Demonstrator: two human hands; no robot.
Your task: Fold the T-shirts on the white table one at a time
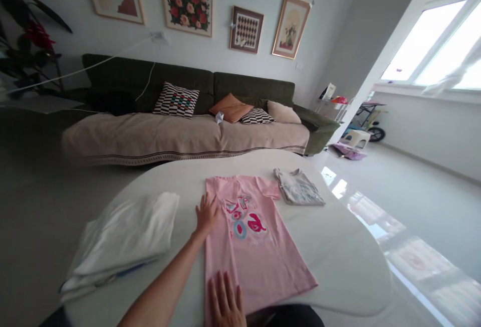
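A pink T-shirt [259,262] with a pink, red and blue print lies on the white table, its left side folded inward over the front. Flat on the upper part of that fold rests my left hand [207,212], fingers spread. Lower down, near the hem, my right hand [226,303] presses on the same folded strip with its fingers stretched out. The shirt's right sleeve still lies outspread. Beside that sleeve is a folded grey shirt [298,187] with a faint print. Left of my left arm sits a stack of folded white clothes [128,231].
The white table [338,252] has a rounded edge. Behind it stands a dark green sofa [255,84] with a beige cover and several cushions. A white stool [356,139] and a balance-type bike [376,131] are by the window at right.
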